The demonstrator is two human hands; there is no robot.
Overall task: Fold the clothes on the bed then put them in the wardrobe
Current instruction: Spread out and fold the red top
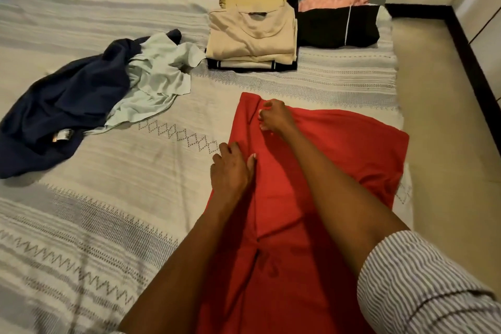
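Red one's getting folded now

Red garment lies on the bed, long axis 6 to 12 o'clock. Right hand pinches the far fold at 12; left hand presses flat on the near left edge.

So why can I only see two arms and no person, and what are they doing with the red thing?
The camera sits on the person's head and looks down, so only their arms show. Those are ordinary bare hands, no machine. The left hand presses flat on a red garment spread on the bed. The right hand pinches the red cloth's far edge. Farther off are folded beige clothes and a folded black piece. On the left, a navy garment and a pale green one lie crumpled.
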